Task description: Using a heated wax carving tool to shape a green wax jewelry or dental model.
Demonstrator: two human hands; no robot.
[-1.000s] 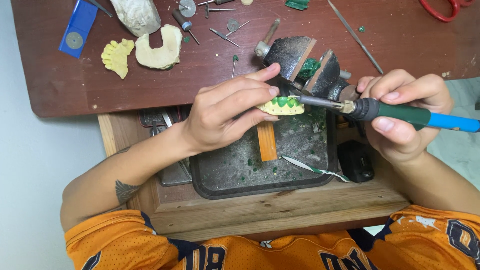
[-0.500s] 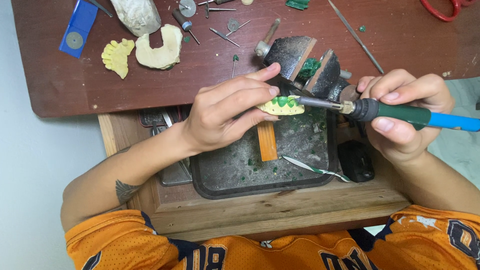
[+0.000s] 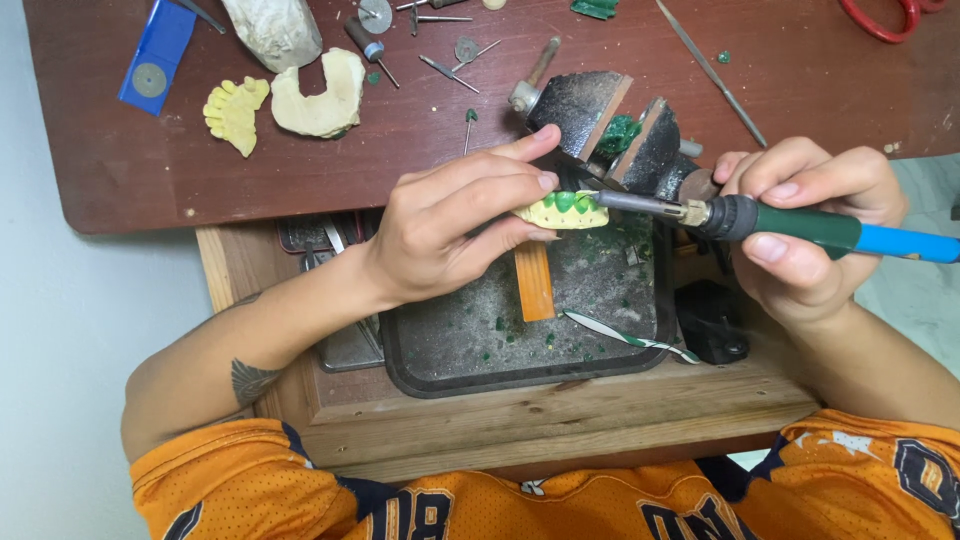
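My left hand (image 3: 455,225) pinches a small yellow dental cast (image 3: 560,210) with green wax on its teeth, holding it above a dark tray (image 3: 450,360). My right hand (image 3: 810,235) grips a pen-like heated tool (image 3: 800,225) with a green and blue handle. Its metal tip touches the right end of the cast. A black bench vise (image 3: 610,125) with green wax in its jaws sits just behind the cast.
An orange stick (image 3: 533,280) and a thin metal blade (image 3: 625,338) lie in the tray among green wax crumbs. On the brown table (image 3: 420,120) lie two more plaster casts (image 3: 320,95), small burs and pins, a blue card with a disc (image 3: 155,60), red scissors (image 3: 880,20).
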